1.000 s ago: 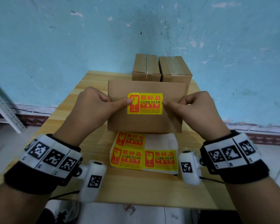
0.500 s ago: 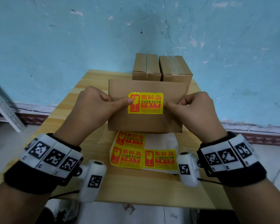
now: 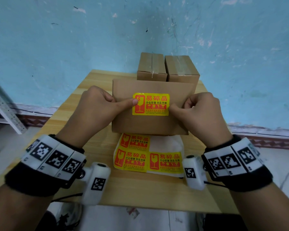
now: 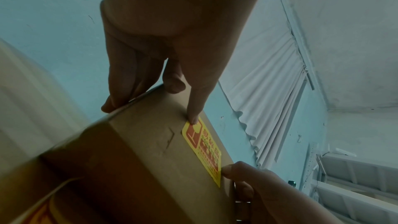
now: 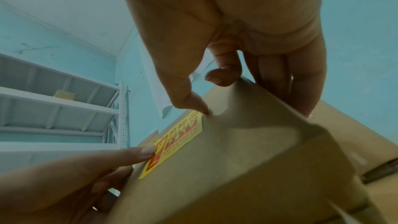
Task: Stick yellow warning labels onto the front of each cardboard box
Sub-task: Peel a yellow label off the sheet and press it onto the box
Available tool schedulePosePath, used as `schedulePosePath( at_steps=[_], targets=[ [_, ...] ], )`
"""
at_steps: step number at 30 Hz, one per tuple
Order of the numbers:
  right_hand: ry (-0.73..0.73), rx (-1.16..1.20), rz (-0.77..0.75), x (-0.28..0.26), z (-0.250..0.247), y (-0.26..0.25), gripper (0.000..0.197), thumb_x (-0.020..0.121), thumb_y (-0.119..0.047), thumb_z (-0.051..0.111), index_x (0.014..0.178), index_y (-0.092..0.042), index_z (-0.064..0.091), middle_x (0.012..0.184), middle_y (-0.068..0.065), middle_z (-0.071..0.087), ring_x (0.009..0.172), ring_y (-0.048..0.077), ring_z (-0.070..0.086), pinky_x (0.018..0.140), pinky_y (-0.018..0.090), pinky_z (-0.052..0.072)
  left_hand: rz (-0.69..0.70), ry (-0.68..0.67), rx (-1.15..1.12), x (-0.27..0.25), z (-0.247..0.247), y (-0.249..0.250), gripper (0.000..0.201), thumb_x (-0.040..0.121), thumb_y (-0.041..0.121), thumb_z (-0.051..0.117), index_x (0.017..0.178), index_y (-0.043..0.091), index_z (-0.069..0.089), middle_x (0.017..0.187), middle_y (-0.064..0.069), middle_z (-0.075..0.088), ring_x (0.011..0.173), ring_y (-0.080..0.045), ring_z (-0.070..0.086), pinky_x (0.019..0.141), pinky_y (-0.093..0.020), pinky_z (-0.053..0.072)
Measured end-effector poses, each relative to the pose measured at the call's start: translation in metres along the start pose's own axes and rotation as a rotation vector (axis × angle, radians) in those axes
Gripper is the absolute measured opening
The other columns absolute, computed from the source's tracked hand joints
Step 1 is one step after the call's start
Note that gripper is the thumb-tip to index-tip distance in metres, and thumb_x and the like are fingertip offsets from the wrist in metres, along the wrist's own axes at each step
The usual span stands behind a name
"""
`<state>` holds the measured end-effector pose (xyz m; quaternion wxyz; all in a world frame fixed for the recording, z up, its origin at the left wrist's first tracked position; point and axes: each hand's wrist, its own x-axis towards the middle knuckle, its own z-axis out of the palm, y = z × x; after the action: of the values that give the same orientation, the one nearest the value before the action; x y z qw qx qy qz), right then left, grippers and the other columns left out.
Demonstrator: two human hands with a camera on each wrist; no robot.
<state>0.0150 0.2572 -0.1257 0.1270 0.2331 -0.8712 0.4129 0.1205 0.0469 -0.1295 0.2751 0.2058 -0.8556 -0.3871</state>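
Note:
A cardboard box (image 3: 148,124) stands on the wooden table (image 3: 140,194) with its front towards me. A yellow warning label (image 3: 150,104) with red print lies flat on that front. My left hand (image 3: 98,105) holds the box's left side, fingers curled behind the edge, thumb pressing the label's left end (image 4: 203,146). My right hand (image 3: 202,110) holds the right side the same way, its thumb tip at the label's right end (image 5: 178,137). Both index fingers are tucked in.
A white backing sheet (image 3: 165,142) with three more yellow labels (image 3: 132,157) lies on the table just in front of the box. Two taped cardboard boxes (image 3: 151,67) (image 3: 182,69) stand behind it against the blue wall. A white metal shelf (image 3: 5,112) is at the left.
My right thumb has slid slightly inward and down along the label's right edge, and its fingers have curled tighter. The left hand and the box have hardly moved.

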Motion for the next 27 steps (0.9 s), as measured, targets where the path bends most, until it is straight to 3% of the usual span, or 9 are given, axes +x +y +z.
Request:
schedulePosePath(
  at_steps=[2,5,7,10,13,18,21,23,27],
  targets=[
    [0.02,0.007,-0.035,0.001,-0.001,0.003,0.044,0.075,-0.029,0.07,0.046,-0.01,0.044,0.043,0.001,0.042,0.044,0.009,0.043,0.044,0.014,0.033,0.004,-0.004,-0.012,0.001,0.0,-0.001,0.066,0.068,0.053,0.082,0.039,0.005,0.048,0.042,-0.009,0.038,0.045,-0.016,0.04,0.052,-0.028,0.035],
    [-0.001,0.064,-0.06,0.006,-0.006,0.009,0.036,0.081,-0.022,0.068,0.053,-0.012,0.048,0.05,-0.001,0.048,0.051,0.004,0.049,0.051,0.013,0.035,0.002,-0.005,-0.022,0.002,-0.001,-0.002,0.068,0.068,0.053,0.082,0.042,0.0,0.048,0.045,-0.012,0.039,0.047,-0.02,0.04,0.052,-0.027,0.036],
    [-0.085,0.15,-0.068,0.009,-0.008,0.011,0.026,0.082,-0.023,0.073,0.065,-0.015,0.055,0.067,-0.001,0.06,0.07,0.007,0.06,0.064,0.023,0.046,0.006,0.001,-0.021,0.002,-0.001,-0.002,0.07,0.069,0.053,0.081,0.045,-0.005,0.05,0.046,-0.013,0.04,0.047,-0.02,0.041,0.054,-0.03,0.037],
    [-0.145,0.221,-0.103,0.008,-0.009,0.009,0.017,0.08,-0.019,0.078,0.084,-0.015,0.062,0.086,-0.007,0.062,0.092,0.018,0.064,0.073,0.039,0.057,0.014,0.013,-0.026,0.003,-0.001,-0.003,0.071,0.069,0.053,0.081,0.046,-0.006,0.049,0.045,-0.012,0.039,0.048,-0.022,0.043,0.055,-0.032,0.039],
    [-0.127,0.249,-0.124,0.006,-0.005,0.006,0.016,0.08,-0.016,0.079,0.09,-0.013,0.067,0.094,-0.007,0.065,0.089,0.024,0.065,0.07,0.044,0.056,0.017,0.014,-0.035,0.003,-0.001,-0.004,0.073,0.069,0.054,0.082,0.049,-0.009,0.05,0.045,-0.013,0.039,0.049,-0.024,0.045,0.057,-0.036,0.042],
    [-0.092,0.257,-0.161,0.006,0.007,0.009,0.011,0.078,-0.02,0.082,0.081,-0.016,0.072,0.083,-0.014,0.068,0.08,-0.003,0.06,0.076,0.019,0.046,0.028,0.013,-0.03,0.002,0.0,-0.003,0.074,0.068,0.054,0.082,0.05,-0.01,0.05,0.047,-0.013,0.038,0.049,-0.023,0.044,0.056,-0.041,0.046],
    [-0.057,0.282,-0.133,0.006,0.01,0.01,0.011,0.078,-0.022,0.082,0.077,-0.017,0.072,0.08,-0.011,0.07,0.078,0.001,0.062,0.074,0.023,0.048,0.026,0.008,-0.02,0.002,0.001,-0.003,0.075,0.068,0.056,0.082,0.05,-0.01,0.05,0.047,-0.013,0.038,0.049,-0.023,0.043,0.056,-0.045,0.048],
    [-0.045,0.298,-0.122,0.005,0.012,0.009,0.012,0.079,-0.02,0.081,0.074,-0.019,0.071,0.079,-0.007,0.07,0.076,0.004,0.062,0.072,0.023,0.048,0.03,0.009,-0.008,0.002,0.0,-0.002,0.074,0.068,0.056,0.081,0.049,-0.01,0.051,0.046,-0.013,0.039,0.049,-0.024,0.044,0.055,-0.042,0.046],
    [-0.042,0.318,-0.126,0.003,0.014,0.004,0.013,0.083,-0.013,0.077,0.073,-0.015,0.069,0.073,0.001,0.068,0.059,0.0,0.055,0.056,0.012,0.044,0.03,0.009,-0.012,0.001,-0.001,-0.002,0.074,0.068,0.055,0.081,0.045,-0.006,0.048,0.045,-0.013,0.038,0.049,-0.025,0.044,0.058,-0.047,0.051]
  ],
)
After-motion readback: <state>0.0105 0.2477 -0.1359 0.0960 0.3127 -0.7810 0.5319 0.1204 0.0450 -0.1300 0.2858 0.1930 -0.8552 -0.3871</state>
